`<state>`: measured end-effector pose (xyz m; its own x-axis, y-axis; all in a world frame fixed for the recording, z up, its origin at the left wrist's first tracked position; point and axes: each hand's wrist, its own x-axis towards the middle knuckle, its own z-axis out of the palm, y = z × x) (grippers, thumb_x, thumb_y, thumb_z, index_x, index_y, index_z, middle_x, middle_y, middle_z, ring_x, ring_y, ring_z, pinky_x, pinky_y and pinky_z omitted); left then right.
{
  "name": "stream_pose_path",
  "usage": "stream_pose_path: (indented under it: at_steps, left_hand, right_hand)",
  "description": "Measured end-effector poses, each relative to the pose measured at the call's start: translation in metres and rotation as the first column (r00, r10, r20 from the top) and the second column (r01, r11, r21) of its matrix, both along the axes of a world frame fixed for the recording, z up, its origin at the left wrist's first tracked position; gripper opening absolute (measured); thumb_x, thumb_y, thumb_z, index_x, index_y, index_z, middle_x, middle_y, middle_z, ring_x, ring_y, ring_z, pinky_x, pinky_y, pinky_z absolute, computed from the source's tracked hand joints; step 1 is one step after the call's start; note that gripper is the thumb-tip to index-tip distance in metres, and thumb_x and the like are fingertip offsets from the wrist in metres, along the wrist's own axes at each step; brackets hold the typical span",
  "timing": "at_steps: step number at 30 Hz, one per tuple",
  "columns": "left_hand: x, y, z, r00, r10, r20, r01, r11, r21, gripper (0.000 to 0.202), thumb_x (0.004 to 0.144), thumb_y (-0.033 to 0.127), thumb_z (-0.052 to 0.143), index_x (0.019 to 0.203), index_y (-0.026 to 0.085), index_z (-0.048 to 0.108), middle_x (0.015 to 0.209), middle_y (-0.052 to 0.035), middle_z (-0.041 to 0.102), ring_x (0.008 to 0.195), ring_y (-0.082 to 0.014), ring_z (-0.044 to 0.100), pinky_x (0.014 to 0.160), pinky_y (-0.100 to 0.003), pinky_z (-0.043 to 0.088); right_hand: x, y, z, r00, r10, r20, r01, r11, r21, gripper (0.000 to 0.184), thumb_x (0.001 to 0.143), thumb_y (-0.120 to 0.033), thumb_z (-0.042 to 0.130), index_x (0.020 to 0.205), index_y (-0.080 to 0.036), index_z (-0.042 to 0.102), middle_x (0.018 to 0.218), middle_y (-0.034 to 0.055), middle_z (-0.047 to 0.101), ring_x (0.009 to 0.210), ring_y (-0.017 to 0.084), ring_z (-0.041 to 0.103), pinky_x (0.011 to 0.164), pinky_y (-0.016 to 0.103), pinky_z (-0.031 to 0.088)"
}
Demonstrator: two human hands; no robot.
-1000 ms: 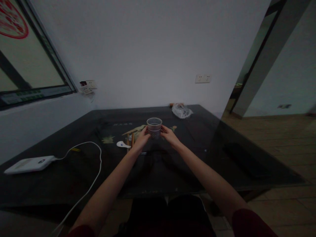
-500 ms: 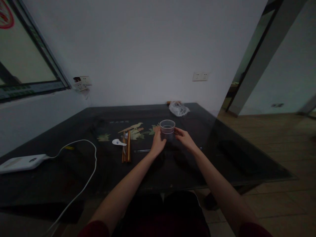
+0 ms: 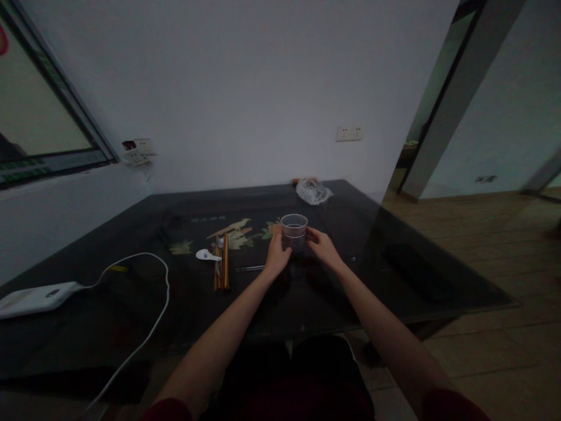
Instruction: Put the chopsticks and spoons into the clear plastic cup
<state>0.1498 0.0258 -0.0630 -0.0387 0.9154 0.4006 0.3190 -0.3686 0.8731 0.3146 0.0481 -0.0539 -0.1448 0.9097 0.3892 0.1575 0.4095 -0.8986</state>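
Note:
A clear round plastic cup (image 3: 294, 231) stands upright over the middle of the dark table (image 3: 184, 316). My left hand (image 3: 277, 255) grips its left side, and my right hand (image 3: 323, 245) is closed against its right side. Whether the cup's base touches the table I cannot tell. To the left of my hands lie several wooden chopsticks (image 3: 225, 263) side by side, with a metal spoon (image 3: 220, 241) among them. A white soup spoon (image 3: 207, 255) rests with its handle across the chopsticks.
A crumpled clear plastic bag (image 3: 313, 192) lies at the table's back edge by the wall. On the far left, a white device (image 3: 39, 298) trails a white cable (image 3: 167, 280) over the front edge. A dark flat object (image 3: 416, 272) is at the right.
The view has shifted slightly, moving the whole scene a little to the left. Both hands keep their hold on the cup, with no clear movement against the table.

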Motion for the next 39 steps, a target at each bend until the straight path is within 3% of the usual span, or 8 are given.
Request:
stream_pose_path:
  at_steps: [9,17,26,33,39]
  left_hand:
    - [0.003,-0.007,0.003,0.996,-0.023,-0.084,0.022,1.0,-0.008,0.077,0.064,0.003,0.053,0.138,0.014,0.037,0.136,-0.0154,0.044,0.129,-0.0273,0.038,0.109,-0.045,0.028]
    - [0.004,-0.007,0.001,0.997,-0.046,-0.067,0.045,0.999,-0.018,0.078,0.064,0.003,0.054,0.139,0.015,0.036,0.135,-0.0146,0.046,0.129,-0.0267,0.038,0.109,-0.045,0.027]
    - [0.003,-0.005,-0.004,0.997,-0.063,-0.037,0.063,0.998,0.001,0.077,0.063,0.003,0.056,0.137,0.016,0.039,0.135,-0.0134,0.046,0.13,-0.0269,0.037,0.111,-0.045,0.025]
    - [0.003,-0.006,-0.005,0.994,-0.069,-0.079,0.071,0.997,0.017,0.071,0.067,0.005,0.055,0.135,0.011,0.038,0.131,-0.017,0.049,0.121,-0.0256,0.047,0.107,-0.044,0.031]
    - [0.004,-0.007,-0.003,0.994,-0.113,0.012,0.112,0.992,0.053,0.073,0.066,0.004,0.054,0.136,0.015,0.036,0.135,-0.0139,0.046,0.123,-0.0239,0.045,0.109,-0.043,0.028]
  right_hand:
    - [0.002,-0.002,0.0,0.994,-0.057,0.091,0.055,0.998,0.026,0.058,0.066,-0.001,0.045,0.12,-0.015,0.06,0.115,0.0079,0.066,0.105,0.018,0.063,0.098,0.037,0.045]
    - [0.004,0.001,-0.005,0.98,-0.121,0.159,0.114,0.992,0.047,0.052,0.069,-0.003,0.047,0.118,-0.013,0.06,0.117,0.0106,0.065,0.104,0.019,0.064,0.097,0.036,0.047]
    - [0.003,0.003,-0.011,0.975,-0.151,0.165,0.149,0.989,0.025,0.045,0.07,-0.003,0.047,0.113,-0.013,0.059,0.113,0.0125,0.066,0.102,0.019,0.065,0.093,0.036,0.049]
    - [0.001,0.0,-0.012,0.978,-0.175,0.116,0.177,0.984,-0.011,0.041,0.069,-0.002,0.047,0.106,-0.015,0.058,0.108,0.0104,0.067,0.096,0.017,0.066,0.089,0.035,0.051]
    - [-0.001,-0.004,-0.007,0.982,-0.171,0.074,0.175,0.983,-0.049,0.038,0.068,-0.007,0.05,0.105,-0.016,0.054,0.102,0.0083,0.066,0.087,0.016,0.066,0.083,0.034,0.052]
